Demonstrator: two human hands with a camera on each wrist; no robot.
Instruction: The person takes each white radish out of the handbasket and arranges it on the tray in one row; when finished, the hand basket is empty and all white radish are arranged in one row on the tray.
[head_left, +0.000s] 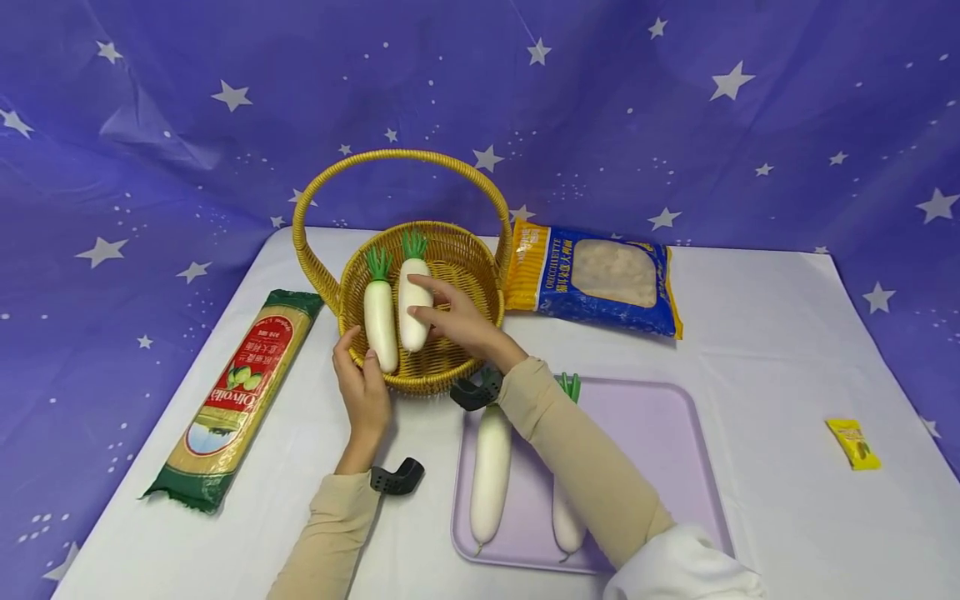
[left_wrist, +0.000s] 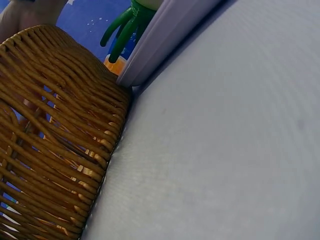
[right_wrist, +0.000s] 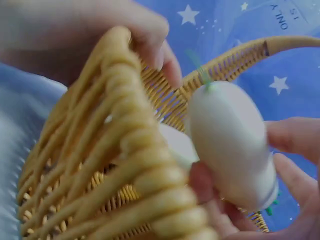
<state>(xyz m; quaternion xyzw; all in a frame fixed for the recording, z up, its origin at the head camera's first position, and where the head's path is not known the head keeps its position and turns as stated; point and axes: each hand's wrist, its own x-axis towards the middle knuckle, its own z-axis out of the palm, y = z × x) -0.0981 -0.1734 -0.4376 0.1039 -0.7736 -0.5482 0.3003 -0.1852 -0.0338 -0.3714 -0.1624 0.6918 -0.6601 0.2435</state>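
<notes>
My right hand (head_left: 461, 321) grips a white radish (head_left: 413, 304) with green stalks inside the wicker basket (head_left: 423, 385). In the right wrist view, fingers and thumb are on both sides of that radish (right_wrist: 227, 145). Another white radish (head_left: 381, 321) lies to its left in the basket, its lower end near the front rim. At the basket's front left, my left hand (head_left: 365, 400) holds the rim; the right wrist view shows its fingers (right_wrist: 157, 50) curled over the edge. The left wrist view shows mostly the basket's woven side (left_wrist: 60, 110), and most of the left hand is hidden there.
A lilac tray (head_left: 660, 417) at the front right bears two more radishes (head_left: 491, 475), partly under my right forearm. Left of the basket lies a spaghetti pack (head_left: 243, 392); right of it, a blue orecchiette bag (head_left: 600, 275). A small yellow packet (head_left: 853, 444) is far right. The basket's handle (head_left: 405, 155) arches high.
</notes>
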